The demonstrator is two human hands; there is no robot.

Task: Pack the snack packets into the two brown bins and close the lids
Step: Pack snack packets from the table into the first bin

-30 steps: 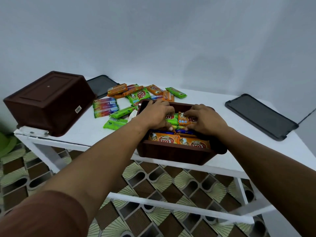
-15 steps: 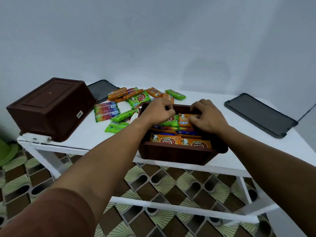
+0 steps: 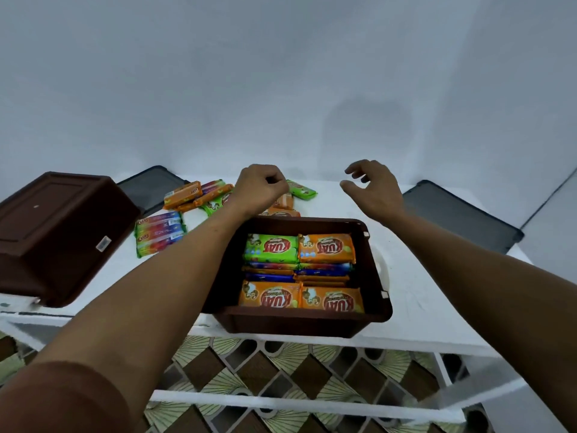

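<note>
An open brown bin [image 3: 376,270] stands at the table's front edge, filled with orange, green and blue snack packets [image 3: 324,248]. Beyond its far rim, my left hand [image 3: 259,187] hovers over loose packets [image 3: 196,195] with fingers curled; whether it holds one I cannot tell. My right hand [image 3: 371,189] floats above the white table behind the bin, fingers apart and empty. A second brown bin [image 3: 53,226] lies upside down at the left. Rainbow packets [image 3: 159,232] lie between the two bins.
Two dark grey lids lie flat on the white table [image 3: 421,301]: one at the back left [image 3: 150,185], one at the right [image 3: 459,214]. Below the table's front edge are white frame bars and a patterned floor [image 3: 281,376]. A pale wall closes the back.
Both hands have left the inside of the bin and moved up and away beyond its far rim. The packets in the bin now lie uncovered in neat rows.
</note>
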